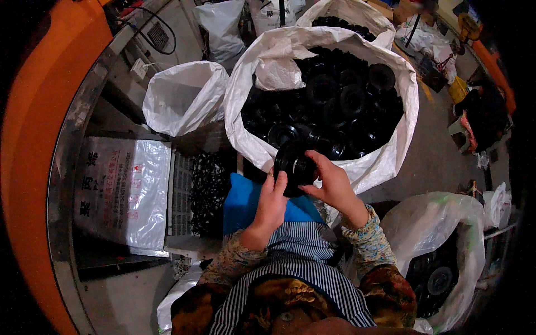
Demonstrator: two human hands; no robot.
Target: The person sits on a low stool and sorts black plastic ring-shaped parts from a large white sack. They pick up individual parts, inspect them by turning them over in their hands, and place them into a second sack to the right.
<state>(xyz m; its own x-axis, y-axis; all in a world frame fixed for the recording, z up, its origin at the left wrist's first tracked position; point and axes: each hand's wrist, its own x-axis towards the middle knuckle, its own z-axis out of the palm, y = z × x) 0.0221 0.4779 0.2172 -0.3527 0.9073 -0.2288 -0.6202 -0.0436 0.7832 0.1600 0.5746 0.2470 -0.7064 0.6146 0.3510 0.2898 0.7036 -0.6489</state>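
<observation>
Both hands hold one round black plastic part [295, 167] above my lap, at the near rim of a large white woven sack [408, 113]. My left hand [270, 205] grips its left side, thumb and fingers against the ribbed edge. My right hand [337, 184] has the right side between thumb and fingers. Many similar black round parts [354, 100] fill the sack, and a folded white flap lies over some of them. A blue cloth [240, 199] and a striped apron [297, 238] cover my lap beneath the hands.
A smaller white sack [184, 96] stands at the upper left. Left of my lap, a crate [180, 197] adjoins a pile of thin black scraps [211, 192]. A printed plastic sack [146, 192] lies farther left. At the lower right, a translucent bag [435, 213] holds black round parts.
</observation>
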